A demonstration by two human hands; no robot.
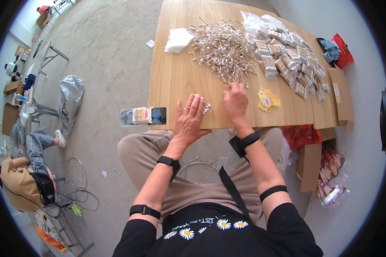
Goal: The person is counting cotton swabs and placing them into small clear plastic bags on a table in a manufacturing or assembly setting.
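Observation:
Near the table's front edge, my left hand (188,116) lies flat with fingers stretched over a small row of cotton swabs (206,107); the swabs' white tips show past its fingers. My right hand (235,100) is closed at the near point of a large loose pile of cotton swabs (223,49). Swab ends stick out beside its curled fingers, which hide most of what they hold. Right of that hand lie yellow printed cards (268,100). Left of my left hand, a packed bag of cotton swabs (142,115) rests on a dark strip overhanging the table edge.
Many filled swab packs (294,60) are heaped on the table's right side. Clear plastic bags (178,40) lie at the pile's left. Cardboard boxes (309,167) stand right of the table. At the far left, another person (25,184) sits beside cables and a bench.

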